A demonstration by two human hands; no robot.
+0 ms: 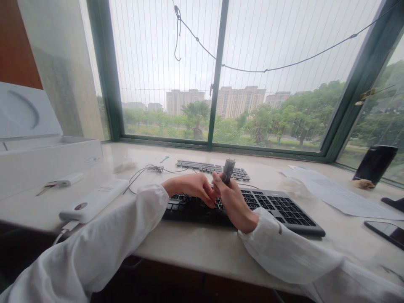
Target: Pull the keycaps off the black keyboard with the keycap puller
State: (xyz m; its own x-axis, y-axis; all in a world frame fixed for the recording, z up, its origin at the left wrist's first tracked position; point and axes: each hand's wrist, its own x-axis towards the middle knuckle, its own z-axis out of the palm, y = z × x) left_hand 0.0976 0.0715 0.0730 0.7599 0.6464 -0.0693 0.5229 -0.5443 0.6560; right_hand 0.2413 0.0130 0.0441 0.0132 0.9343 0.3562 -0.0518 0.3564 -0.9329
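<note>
A black keyboard [284,207] lies across the desk, most of its keycaps off and rows of open sockets showing. My right hand [235,200] is closed around a dark grey, stick-shaped tool [229,168] whose blunt upper end points up. The tool's lower part is hidden in the fist. My left hand [194,188] hangs over the keyboard's middle with bent fingers pinched together against the right fingertips. Whatever the left fingers hold, if anything, is hidden. Behind the keyboard, loose keycaps [208,167] are laid out in rows.
To the left are a white power bank [94,200], a coiled black cable [154,168], a small white device [70,179] and a white box [47,162]. Paper sheets [341,193], a phone [386,232] and a dark upright object [375,166] occupy the right. A window [164,84] stands behind.
</note>
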